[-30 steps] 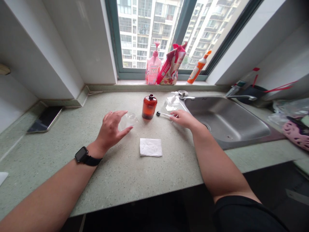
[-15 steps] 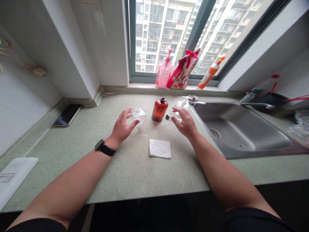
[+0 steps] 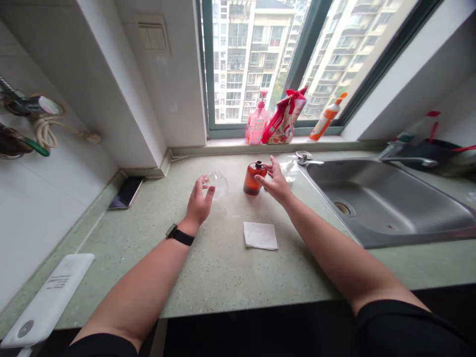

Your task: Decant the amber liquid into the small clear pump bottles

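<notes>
My left hand (image 3: 200,198) is curled around the left side of a clear bottle (image 3: 219,186), thumb in front and fingers partly hidden behind it. To its right, an uncapped amber bottle (image 3: 251,182) stands upright with dark liquid inside. My right hand (image 3: 278,182) is at the amber bottle's right side, thumb and fingers apart; the thumb overlaps the glass, though firm contact is not visible. A small black cap is mostly hidden by this hand. Nearer me, a folded white paper towel (image 3: 260,235) lies flat on the counter (image 3: 223,277).
A steel sink (image 3: 372,203) lies to the right, with a clear plastic packet (image 3: 290,171) beside it. On the left are a phone (image 3: 126,192) and a white device (image 3: 52,297). A pink pump bottle (image 3: 256,121), red bag (image 3: 284,119) and orange bottle (image 3: 327,119) stand on the sill.
My right hand has moved left to the amber bottle, covering the cap. The left hand has closed in on the clear bottle, which has shifted slightly left. The view has shifted too.
</notes>
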Demonstrator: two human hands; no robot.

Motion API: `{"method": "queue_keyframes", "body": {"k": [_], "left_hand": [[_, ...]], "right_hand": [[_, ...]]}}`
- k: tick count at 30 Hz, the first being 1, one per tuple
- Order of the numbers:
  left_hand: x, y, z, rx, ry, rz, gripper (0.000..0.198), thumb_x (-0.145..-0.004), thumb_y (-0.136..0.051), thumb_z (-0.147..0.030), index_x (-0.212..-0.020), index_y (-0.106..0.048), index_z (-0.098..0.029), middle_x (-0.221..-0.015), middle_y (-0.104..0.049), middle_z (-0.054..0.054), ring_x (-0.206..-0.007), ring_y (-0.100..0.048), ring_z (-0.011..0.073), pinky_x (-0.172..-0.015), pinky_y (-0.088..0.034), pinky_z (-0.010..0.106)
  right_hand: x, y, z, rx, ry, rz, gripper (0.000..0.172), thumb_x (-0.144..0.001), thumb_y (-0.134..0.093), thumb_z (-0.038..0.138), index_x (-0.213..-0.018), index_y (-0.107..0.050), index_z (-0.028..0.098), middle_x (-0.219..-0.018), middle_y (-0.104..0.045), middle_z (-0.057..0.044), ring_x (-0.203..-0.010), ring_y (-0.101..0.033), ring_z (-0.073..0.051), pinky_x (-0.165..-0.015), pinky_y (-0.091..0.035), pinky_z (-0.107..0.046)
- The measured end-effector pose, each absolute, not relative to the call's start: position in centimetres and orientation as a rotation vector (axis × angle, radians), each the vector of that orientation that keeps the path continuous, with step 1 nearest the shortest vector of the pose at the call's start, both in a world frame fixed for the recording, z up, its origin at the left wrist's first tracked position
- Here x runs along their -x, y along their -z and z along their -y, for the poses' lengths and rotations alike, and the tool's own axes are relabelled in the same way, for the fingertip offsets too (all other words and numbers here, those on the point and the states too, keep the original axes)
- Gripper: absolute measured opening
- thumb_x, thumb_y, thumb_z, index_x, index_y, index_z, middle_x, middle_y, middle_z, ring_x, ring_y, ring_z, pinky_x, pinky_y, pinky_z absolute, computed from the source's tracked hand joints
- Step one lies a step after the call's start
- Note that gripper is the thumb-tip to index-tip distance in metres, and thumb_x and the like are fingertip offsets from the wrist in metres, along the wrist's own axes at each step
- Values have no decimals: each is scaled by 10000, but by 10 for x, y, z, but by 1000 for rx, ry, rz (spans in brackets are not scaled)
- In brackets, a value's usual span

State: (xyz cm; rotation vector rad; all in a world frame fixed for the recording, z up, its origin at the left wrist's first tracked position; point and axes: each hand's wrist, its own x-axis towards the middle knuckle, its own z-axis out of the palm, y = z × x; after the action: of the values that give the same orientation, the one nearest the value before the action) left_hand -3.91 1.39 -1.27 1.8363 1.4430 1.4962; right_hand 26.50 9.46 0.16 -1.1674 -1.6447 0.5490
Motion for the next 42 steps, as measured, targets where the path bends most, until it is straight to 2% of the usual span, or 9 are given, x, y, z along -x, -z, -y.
{"method": "queue_keyframes", "body": {"k": [5, 10, 19, 28, 32, 37, 42], "left_hand": [[41, 12, -11, -1900, -1432, -1450, 705, -1046, -483, -717, -1521, -480, -196, -1432, -649, 198, -1150, -704, 286, -1088, -548, 510], [39, 13, -10, -1994, -1383, -1457, 672, -1045, -520, -689, -1509, -496, -204, -1440, -652, 184, -1163, -692, 286, -1087, -547, 506], [35, 10, -2, -2192, -1245, -1435, 748, -968, -647, -711, -1533, -486, -248, -1481, -641, 170, -1203, -706, 310, -1125, -534, 539], [35, 9, -2, -2186, -1156, -1453, 867, -897, -762, -687, -1573, -454, -240, -1462, -671, 165, -1222, -709, 310, -1142, -522, 527], [33, 9, -1, -2201, -1142, -1436, 846, -889, -777, -679, -1552, -495, -234, -1465, -672, 162, -1218, -708, 311, -1150, -516, 527], [33, 8, -2, -2153, -1133, -1468, 799, -877, -793, -676, -1482, -566, -207, -1406, -691, 165, -1230, -710, 318, -1137, -535, 514], [32, 10, -5, -2090, -1133, -1465, 763, -884, -806, -638, -1472, -560, -220, -1401, -695, 162, -1265, -710, 325, -1126, -553, 507]], "right_hand": [[-260, 17, -89, 1281, -381, 1671, 1148, -753, -792, 702, -1662, -331, 173, -1428, -661, -204, -1362, -615, -393, -1188, -461, -608], [-256, 27, -83, 1378, -211, 1725, 942, -767, -803, 607, -1548, -462, 205, -1458, -657, -203, -1339, -609, -419, -1143, -468, -622], [-250, 29, -88, 1486, -127, 1782, 758, -754, -814, 550, -1392, -569, 222, -1257, -739, -177, -1170, -673, -421, -1022, -514, -597], [-252, 27, -86, 1460, -168, 1804, 814, -730, -829, 494, -1430, -526, 210, -1290, -728, -176, -1143, -688, -415, -1041, -525, -595], [-252, 28, -87, 1458, -171, 1806, 802, -725, -831, 504, -1411, -536, 211, -1275, -726, -179, -1155, -673, -425, -1044, -523, -610], [-252, 29, -88, 1463, -192, 1823, 699, -748, -804, 546, -1327, -576, 228, -1203, -725, -166, -1155, -654, -431, -1025, -526, -619], [-254, 28, -88, 1450, -186, 1826, 676, -756, -806, 578, -1302, -588, 244, -1192, -721, -156, -1103, -655, -416, -1024, -512, -613]]}}
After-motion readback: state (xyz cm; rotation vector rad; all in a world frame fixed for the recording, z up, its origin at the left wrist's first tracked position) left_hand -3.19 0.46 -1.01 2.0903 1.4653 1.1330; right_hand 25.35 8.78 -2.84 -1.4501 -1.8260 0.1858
